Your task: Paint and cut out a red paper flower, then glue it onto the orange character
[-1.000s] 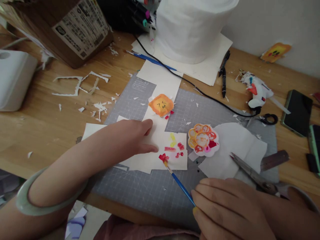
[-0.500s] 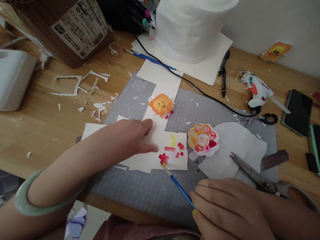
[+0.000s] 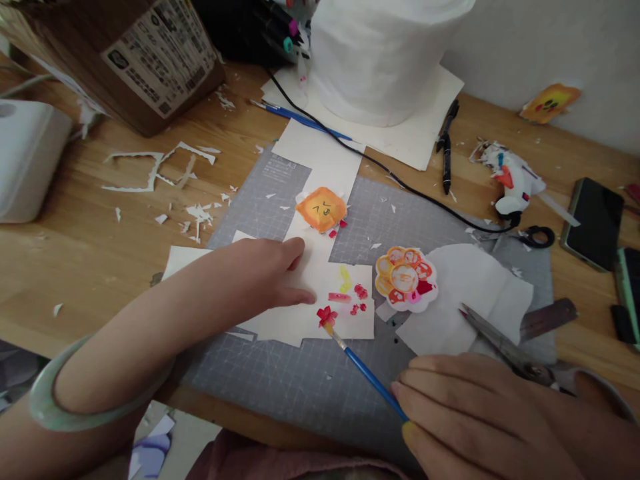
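My right hand (image 3: 480, 413) is closed round a blue paintbrush (image 3: 373, 377). Its bristle tip touches a small red painted flower (image 3: 327, 317) at the lower edge of the white paper (image 3: 285, 325). Yellow, pink and red dabs lie on the paper beside it. Resting on the same paper, my left hand (image 3: 267, 270) has its thumb and a finger spread apart and holds nothing; its other fingers are partly hidden. Above it sits an orange diamond-shaped cutout (image 3: 323, 209) with a drawn face. A flower-shaped cutout (image 3: 406, 280) in orange and red lies right of the paints.
Under the papers is a grey cutting mat (image 3: 300, 393). Scissors (image 3: 515, 347) lie beside my right hand. A black cable (image 3: 395, 177) crosses the mat's far side. Further off stand a white cylinder (image 3: 385, 60) and a brown box (image 3: 145, 60); a phone (image 3: 593, 220) lies right.
My right hand has shifted slightly to the right, and the paintbrush has slid a little with it. The brush tip stays at the red flower. My left hand has not visibly moved.
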Demonstrator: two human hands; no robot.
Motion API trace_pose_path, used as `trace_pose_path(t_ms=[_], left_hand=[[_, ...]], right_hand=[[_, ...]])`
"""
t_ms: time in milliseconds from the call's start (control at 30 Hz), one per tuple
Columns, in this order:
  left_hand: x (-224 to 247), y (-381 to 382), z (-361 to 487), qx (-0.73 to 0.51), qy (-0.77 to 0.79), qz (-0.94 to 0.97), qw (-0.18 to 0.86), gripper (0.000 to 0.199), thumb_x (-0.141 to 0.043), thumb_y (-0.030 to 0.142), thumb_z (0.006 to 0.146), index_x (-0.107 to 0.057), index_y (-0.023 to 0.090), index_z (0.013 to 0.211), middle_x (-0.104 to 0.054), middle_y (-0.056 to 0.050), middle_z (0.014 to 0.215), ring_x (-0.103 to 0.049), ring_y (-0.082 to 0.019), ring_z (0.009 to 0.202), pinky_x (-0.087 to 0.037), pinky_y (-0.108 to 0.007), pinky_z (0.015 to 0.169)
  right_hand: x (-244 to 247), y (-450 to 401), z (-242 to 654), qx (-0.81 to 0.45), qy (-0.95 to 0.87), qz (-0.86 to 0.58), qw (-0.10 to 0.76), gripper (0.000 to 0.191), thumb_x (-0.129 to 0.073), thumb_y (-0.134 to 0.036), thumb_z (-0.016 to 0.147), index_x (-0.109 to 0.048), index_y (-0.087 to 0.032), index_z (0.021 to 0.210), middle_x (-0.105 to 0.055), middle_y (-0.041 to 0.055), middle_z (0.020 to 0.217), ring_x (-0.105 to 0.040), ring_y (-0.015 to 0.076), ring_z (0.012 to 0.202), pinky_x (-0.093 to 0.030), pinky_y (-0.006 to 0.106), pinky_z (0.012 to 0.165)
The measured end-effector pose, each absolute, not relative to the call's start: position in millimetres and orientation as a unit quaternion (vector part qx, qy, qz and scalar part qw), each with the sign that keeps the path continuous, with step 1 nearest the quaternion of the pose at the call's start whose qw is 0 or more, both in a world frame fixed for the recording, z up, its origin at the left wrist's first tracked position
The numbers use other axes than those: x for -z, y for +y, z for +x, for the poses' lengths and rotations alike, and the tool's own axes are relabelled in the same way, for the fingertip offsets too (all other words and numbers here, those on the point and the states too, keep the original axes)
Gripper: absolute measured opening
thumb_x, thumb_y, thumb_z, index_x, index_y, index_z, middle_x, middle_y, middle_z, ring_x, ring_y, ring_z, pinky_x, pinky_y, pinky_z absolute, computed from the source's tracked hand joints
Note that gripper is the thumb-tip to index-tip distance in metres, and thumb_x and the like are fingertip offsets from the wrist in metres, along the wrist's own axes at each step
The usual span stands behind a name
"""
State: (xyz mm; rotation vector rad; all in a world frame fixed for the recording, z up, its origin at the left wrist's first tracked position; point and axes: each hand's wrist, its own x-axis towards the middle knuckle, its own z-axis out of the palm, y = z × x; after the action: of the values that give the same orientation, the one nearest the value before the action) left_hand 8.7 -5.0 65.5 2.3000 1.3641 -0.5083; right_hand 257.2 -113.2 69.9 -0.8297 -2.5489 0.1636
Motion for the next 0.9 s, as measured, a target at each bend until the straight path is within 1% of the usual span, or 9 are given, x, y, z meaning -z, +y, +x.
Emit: trace_pose_path(t_ms=[67, 100, 233, 333, 433, 600, 733, 800, 900], left_hand=[[-59.5, -5.4, 5.5, 0.168, 0.496, 0.827, 0.207, 0.034, -0.054, 0.052, 0.090, -0.051, 0.019, 0.092, -0.066, -0.004, 0.077, -0.063, -0.023, 0.066, -0.032, -0.030, 0.056], [-55.1, -5.6, 3.4, 0.159, 0.496, 0.828, 0.206, 0.036, -0.054, 0.055, 0.089, -0.051, 0.020, 0.092, -0.065, -0.004, 0.076, -0.063, -0.023, 0.065, -0.032, -0.030, 0.055], [-41.7, -5.9, -3.0, 0.147, 0.500, 0.829, 0.204, 0.042, -0.055, 0.063, 0.084, -0.052, 0.022, 0.091, -0.064, -0.003, 0.071, -0.062, -0.024, 0.062, -0.030, -0.031, 0.054], [-43.2, -5.8, -2.2, 0.148, 0.498, 0.830, 0.201, 0.041, -0.055, 0.061, 0.085, -0.053, 0.021, 0.093, -0.063, -0.002, 0.070, -0.061, -0.022, 0.061, -0.031, -0.031, 0.055], [-47.6, -6.1, 0.1, 0.147, 0.492, 0.836, 0.197, 0.036, -0.055, 0.056, 0.088, -0.052, 0.020, 0.093, -0.063, -0.002, 0.070, -0.060, -0.021, 0.060, -0.031, -0.030, 0.054], [-44.9, -6.8, -0.2, 0.150, 0.492, 0.837, 0.186, 0.035, -0.058, 0.056, 0.086, -0.051, 0.022, 0.090, -0.062, -0.002, 0.070, -0.060, -0.023, 0.061, -0.030, -0.031, 0.054], [-45.6, -6.6, -0.8, 0.143, 0.489, 0.838, 0.194, 0.036, -0.056, 0.056, 0.087, -0.052, 0.021, 0.092, -0.063, -0.003, 0.071, -0.059, -0.023, 0.060, -0.029, -0.031, 0.054], [-47.9, -6.4, -0.7, 0.141, 0.484, 0.840, 0.201, 0.034, -0.054, 0.053, 0.088, -0.052, 0.020, 0.093, -0.064, -0.004, 0.073, -0.059, -0.024, 0.061, -0.030, -0.031, 0.055], [-48.7, -6.4, -1.0, 0.142, 0.490, 0.835, 0.207, 0.036, -0.054, 0.056, 0.087, -0.052, 0.020, 0.092, -0.064, -0.005, 0.073, -0.060, -0.025, 0.063, -0.029, -0.032, 0.054]], right_hand=[[-71.8, -110.0, 255.3, -0.108, -0.882, -0.342, 0.306, 0.033, -0.036, -0.014, 0.104, -0.065, -0.019, 0.088, -0.074, -0.0017, 0.085, -0.069, 0.0085, 0.089, -0.055, 0.023, 0.097], [-72.1, -108.2, 254.5, -0.122, -0.871, -0.349, 0.324, 0.031, -0.038, -0.017, 0.104, -0.064, -0.019, 0.088, -0.074, -0.0020, 0.086, -0.069, 0.0084, 0.091, -0.055, 0.023, 0.097], [-68.7, -100.5, 252.0, -0.126, -0.883, -0.317, 0.323, 0.030, -0.039, -0.020, 0.105, -0.064, -0.018, 0.088, -0.074, -0.0016, 0.088, -0.069, 0.0080, 0.093, -0.054, 0.021, 0.098], [-63.9, -96.4, 251.0, -0.127, -0.880, -0.295, 0.349, 0.031, -0.040, -0.020, 0.104, -0.064, -0.016, 0.085, -0.073, -0.0004, 0.083, -0.069, 0.0089, 0.090, -0.055, 0.021, 0.096], [-60.7, -96.9, 251.1, -0.134, -0.884, -0.291, 0.340, 0.031, -0.041, -0.021, 0.104, -0.065, -0.015, 0.085, -0.072, 0.0006, 0.086, -0.068, 0.0098, 0.092, -0.054, 0.022, 0.097], [-57.5, -99.1, 250.8, -0.134, -0.878, -0.305, 0.345, 0.034, -0.039, -0.018, 0.103, -0.067, -0.016, 0.084, -0.071, 0.0010, 0.087, -0.068, 0.0097, 0.090, -0.054, 0.023, 0.096], [-58.2, -96.6, 249.7, -0.121, -0.885, -0.305, 0.331, 0.035, -0.038, -0.020, 0.104, -0.066, -0.016, 0.084, -0.070, 0.0009, 0.084, -0.068, 0.0092, 0.088, -0.054, 0.022, 0.095], [-59.4, -95.6, 249.6, -0.116, -0.884, -0.302, 0.337, 0.033, -0.039, -0.020, 0.104, -0.065, -0.015, 0.083, -0.070, 0.0007, 0.082, -0.067, 0.0091, 0.085, -0.055, 0.021, 0.094], [-60.6, -94.1, 250.6, -0.113, -0.883, -0.298, 0.345, 0.033, -0.038, -0.018, 0.103, -0.064, -0.014, 0.083, -0.069, 0.0003, 0.080, -0.067, 0.0094, 0.084, -0.055, 0.022, 0.093]])
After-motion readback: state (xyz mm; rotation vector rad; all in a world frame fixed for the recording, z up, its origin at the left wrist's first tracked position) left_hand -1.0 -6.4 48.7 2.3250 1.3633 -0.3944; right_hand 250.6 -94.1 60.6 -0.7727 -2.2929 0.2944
